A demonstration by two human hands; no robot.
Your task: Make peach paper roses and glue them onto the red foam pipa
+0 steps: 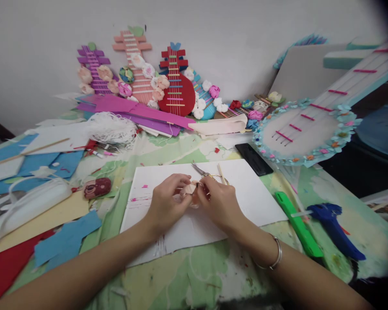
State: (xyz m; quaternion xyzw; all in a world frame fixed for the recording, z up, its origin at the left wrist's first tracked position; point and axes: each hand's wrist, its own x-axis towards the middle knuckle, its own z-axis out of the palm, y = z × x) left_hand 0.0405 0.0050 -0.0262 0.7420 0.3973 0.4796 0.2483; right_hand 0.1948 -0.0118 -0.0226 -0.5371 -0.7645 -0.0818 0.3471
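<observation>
Above a white sheet of paper, my two hands meet around a small peach-coloured paper flower. My left hand pinches it from the left, with curled fingers. From the other side my right hand closes its fingertips on the flower's edge; part of the flower is hidden behind them. Just beyond my fingers lies a pair of scissors, its handles partly covered by my right hand. A short wooden stick rests beside the scissors.
Right of the paper lie a green plastic tool, a blue glue gun and a black flat case. A flower-trimmed instrument model leans behind them. Left are white string and blue scraps. A red lute model stands at the wall.
</observation>
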